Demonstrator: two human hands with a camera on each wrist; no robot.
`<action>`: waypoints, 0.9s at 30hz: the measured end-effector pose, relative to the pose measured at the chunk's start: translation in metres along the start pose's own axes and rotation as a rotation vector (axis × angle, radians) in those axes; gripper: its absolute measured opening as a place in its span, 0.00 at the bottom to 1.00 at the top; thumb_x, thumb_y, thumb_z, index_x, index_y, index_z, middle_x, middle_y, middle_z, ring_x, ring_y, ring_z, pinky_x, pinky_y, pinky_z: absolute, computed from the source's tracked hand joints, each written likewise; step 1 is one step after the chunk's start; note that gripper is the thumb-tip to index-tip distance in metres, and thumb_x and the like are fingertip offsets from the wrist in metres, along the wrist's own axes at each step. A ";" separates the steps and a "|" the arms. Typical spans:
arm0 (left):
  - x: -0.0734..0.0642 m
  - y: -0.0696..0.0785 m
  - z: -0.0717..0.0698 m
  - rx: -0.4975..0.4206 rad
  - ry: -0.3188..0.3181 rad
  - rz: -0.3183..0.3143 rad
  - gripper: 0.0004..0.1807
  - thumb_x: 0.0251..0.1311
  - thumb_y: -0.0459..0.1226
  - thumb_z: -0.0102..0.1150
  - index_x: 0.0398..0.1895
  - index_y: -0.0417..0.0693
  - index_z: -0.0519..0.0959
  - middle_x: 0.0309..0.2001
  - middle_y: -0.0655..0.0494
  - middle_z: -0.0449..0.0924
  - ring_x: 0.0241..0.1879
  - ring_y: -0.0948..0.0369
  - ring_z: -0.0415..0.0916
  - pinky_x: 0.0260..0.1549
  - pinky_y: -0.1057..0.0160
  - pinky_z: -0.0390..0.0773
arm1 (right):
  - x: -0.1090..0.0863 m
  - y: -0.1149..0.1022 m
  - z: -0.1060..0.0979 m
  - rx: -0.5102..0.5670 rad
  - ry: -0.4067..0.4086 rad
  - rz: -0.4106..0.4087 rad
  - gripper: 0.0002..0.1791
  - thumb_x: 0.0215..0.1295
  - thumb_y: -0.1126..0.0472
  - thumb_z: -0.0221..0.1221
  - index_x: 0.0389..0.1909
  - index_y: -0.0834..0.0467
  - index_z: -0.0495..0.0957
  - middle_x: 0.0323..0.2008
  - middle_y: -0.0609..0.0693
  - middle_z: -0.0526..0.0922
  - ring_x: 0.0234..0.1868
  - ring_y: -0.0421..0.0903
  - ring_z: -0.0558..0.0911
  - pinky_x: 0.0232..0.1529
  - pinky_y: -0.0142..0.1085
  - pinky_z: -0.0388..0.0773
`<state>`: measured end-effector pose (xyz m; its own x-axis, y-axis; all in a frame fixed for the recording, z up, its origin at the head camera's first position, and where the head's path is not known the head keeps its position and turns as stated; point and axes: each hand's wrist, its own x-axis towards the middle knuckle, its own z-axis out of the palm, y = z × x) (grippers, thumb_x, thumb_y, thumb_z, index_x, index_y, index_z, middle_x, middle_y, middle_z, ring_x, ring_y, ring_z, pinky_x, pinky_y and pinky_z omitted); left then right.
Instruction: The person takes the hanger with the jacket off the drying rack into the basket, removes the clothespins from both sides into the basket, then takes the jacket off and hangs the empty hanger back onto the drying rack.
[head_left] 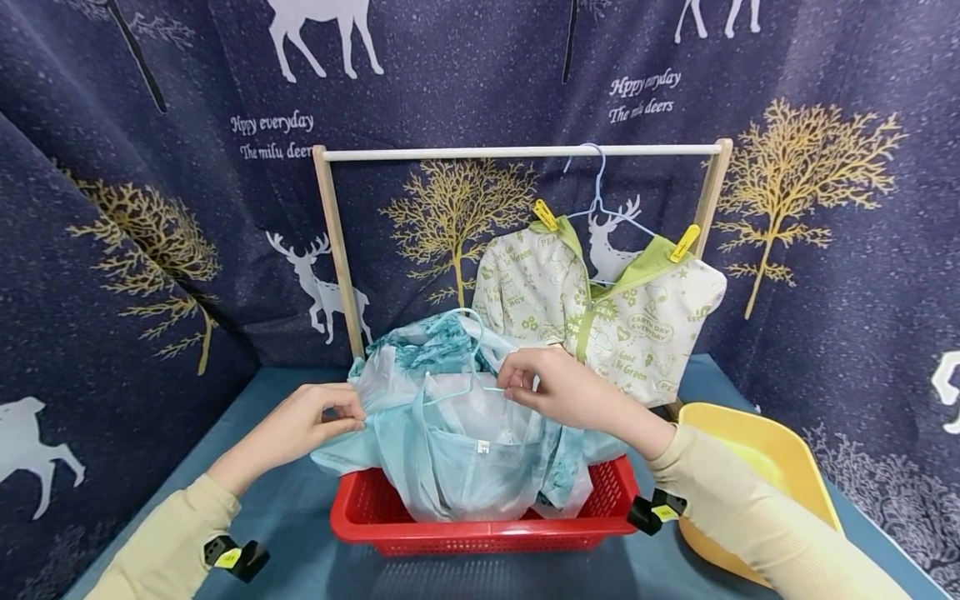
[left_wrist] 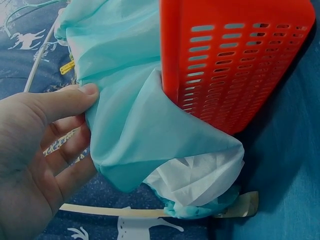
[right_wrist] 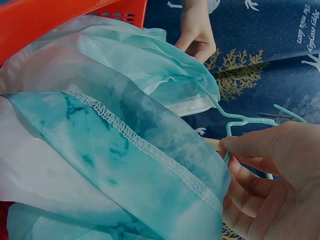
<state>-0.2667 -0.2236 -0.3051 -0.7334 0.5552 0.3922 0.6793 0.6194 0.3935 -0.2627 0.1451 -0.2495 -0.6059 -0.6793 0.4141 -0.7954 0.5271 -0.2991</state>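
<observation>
A thin turquoise-and-white garment [head_left: 480,479] lies bunched in and over a red basket [head_left: 487,531]. A light turquoise hanger [head_left: 477,337] stands hook up at its neckline, one arm running inside the cloth toward the left shoulder. My left hand [head_left: 318,421] pinches the garment at that shoulder; in the left wrist view the thumb lies on the cloth [left_wrist: 135,125]. On the other side my right hand [head_left: 558,387] pinches the hanger's right arm, which shows bare beside the cloth in the right wrist view, where the hanger [right_wrist: 235,120] forks near the fingertips.
Behind stands a wooden rack with a white rail [head_left: 450,154]. From it a white-and-green printed jacket [head_left: 622,333] hangs on a blue hanger [head_left: 598,187], held by yellow clips [head_left: 684,243]. A yellow tub [head_left: 765,450] sits at the right, partly behind my right forearm.
</observation>
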 end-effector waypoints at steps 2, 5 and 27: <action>-0.001 0.000 0.000 0.001 0.001 -0.005 0.08 0.59 0.36 0.66 0.27 0.61 0.80 0.28 0.67 0.78 0.29 0.74 0.72 0.26 0.70 0.75 | 0.000 0.000 0.000 -0.001 0.002 -0.006 0.05 0.65 0.67 0.62 0.37 0.52 0.81 0.30 0.44 0.83 0.31 0.35 0.77 0.35 0.30 0.78; -0.001 0.001 -0.001 0.014 0.002 0.003 0.09 0.58 0.35 0.67 0.27 0.61 0.80 0.28 0.67 0.78 0.28 0.74 0.72 0.26 0.70 0.74 | 0.000 0.000 0.001 0.002 0.003 -0.012 0.06 0.65 0.67 0.62 0.37 0.52 0.81 0.31 0.44 0.83 0.31 0.35 0.77 0.35 0.30 0.77; 0.005 0.006 -0.008 0.029 -0.041 0.048 0.07 0.60 0.37 0.66 0.27 0.60 0.80 0.28 0.67 0.79 0.28 0.74 0.71 0.25 0.70 0.73 | -0.004 0.000 -0.006 -0.006 -0.011 -0.003 0.09 0.67 0.68 0.59 0.37 0.49 0.80 0.32 0.44 0.83 0.31 0.35 0.76 0.33 0.30 0.76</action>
<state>-0.2660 -0.2212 -0.2940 -0.7011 0.6061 0.3756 0.7129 0.6074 0.3504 -0.2604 0.1513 -0.2458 -0.6039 -0.6862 0.4054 -0.7969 0.5282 -0.2932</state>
